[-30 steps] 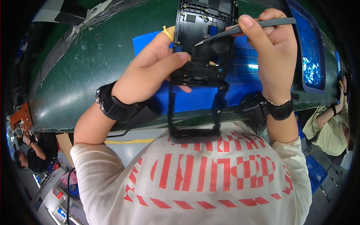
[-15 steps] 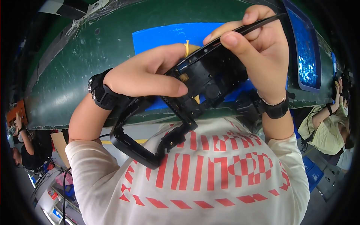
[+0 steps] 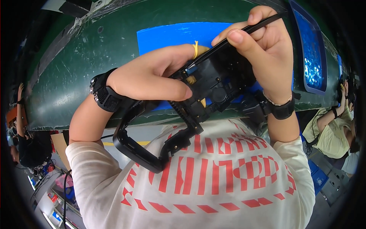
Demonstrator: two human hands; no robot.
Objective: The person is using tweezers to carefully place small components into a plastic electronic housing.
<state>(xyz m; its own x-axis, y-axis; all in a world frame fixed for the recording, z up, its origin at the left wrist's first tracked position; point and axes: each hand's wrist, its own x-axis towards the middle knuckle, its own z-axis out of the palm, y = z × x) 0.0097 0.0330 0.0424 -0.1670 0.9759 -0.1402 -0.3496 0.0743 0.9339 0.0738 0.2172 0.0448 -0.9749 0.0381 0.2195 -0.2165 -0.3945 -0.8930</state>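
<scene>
My left hand (image 3: 152, 78) is closed round a black plastic housing (image 3: 206, 89), its thumb lying over the inner face. A black open frame (image 3: 141, 150) extends from the housing toward my shirt. Small brass-coloured inserts and a round moulded part show inside. In my right hand (image 3: 272, 57) is a pair of black tweezers (image 3: 263, 23), held between thumb and fingers. They slant down to the left, and their tips reach the housing's upper left edge, near my left fingers. Whether the tips grip anything is too small to tell. A yellow band circles a left finger.
Beneath the housing a blue mat (image 3: 164, 36) lies on the green worktable (image 3: 76, 76). At right stands a blue tray (image 3: 324, 78) holding many small shiny pieces. Co-workers sit at both sides, one in a pale yellow top (image 3: 329, 131), one in black (image 3: 34, 149).
The housing and my left hand have shifted slightly right. My right fingers and the tweezers have moved a little with them. At far left, a co-worker's arm has risen.
</scene>
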